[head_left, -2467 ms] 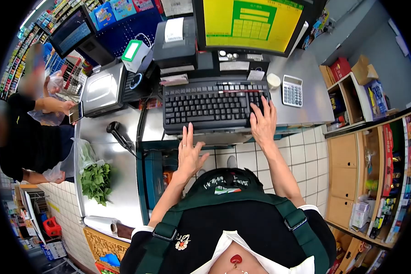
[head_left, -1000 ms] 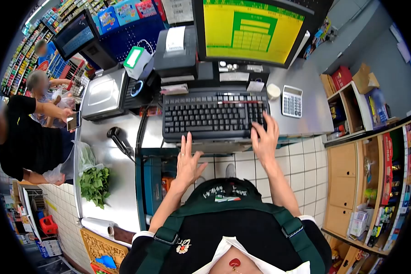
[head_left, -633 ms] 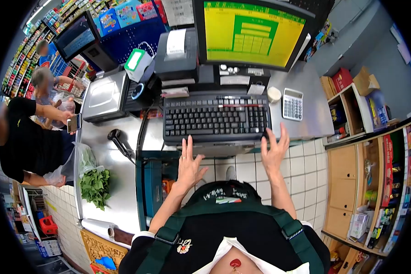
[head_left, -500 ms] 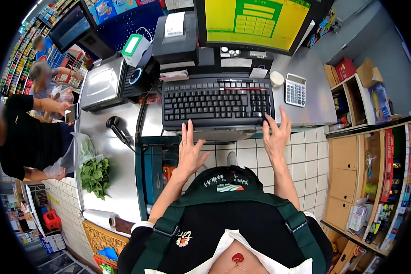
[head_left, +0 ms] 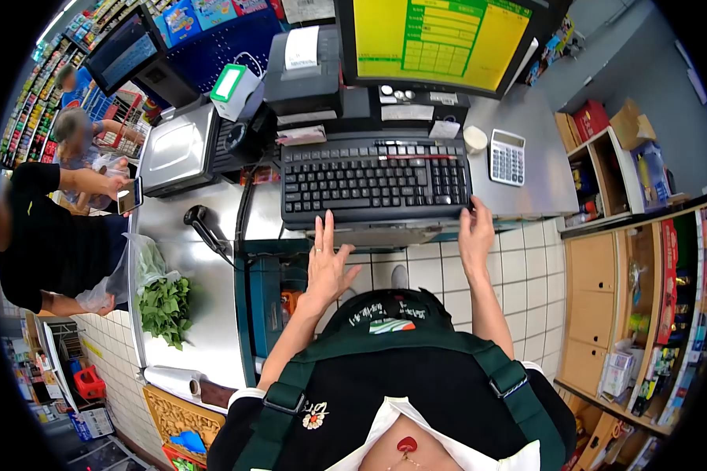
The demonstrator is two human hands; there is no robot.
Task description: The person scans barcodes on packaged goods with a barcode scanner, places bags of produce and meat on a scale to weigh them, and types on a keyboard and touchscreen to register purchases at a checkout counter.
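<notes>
A black keyboard lies at the counter's near edge, a red pen along its top right. Below its lower left edge my left hand has its fingers spread and holds nothing. My right hand is at the lower right corner of the keyboard, fingers slightly apart, nothing held. The monitor above shows a yellow screen with a green form. A calculator and a small white round container sit right of the keyboard. Leafy greens partly in a clear bag lie on the left counter.
A black scanner with its cable rests on the metal counter. A scale, a printer and a green-white box stand behind. At the left, a person holds a phone. Wooden shelves stand at the right.
My right hand has moved from the number keys to the keyboard's lower right corner. My left hand has stayed near the lower left edge. The form on the monitor looks different.
</notes>
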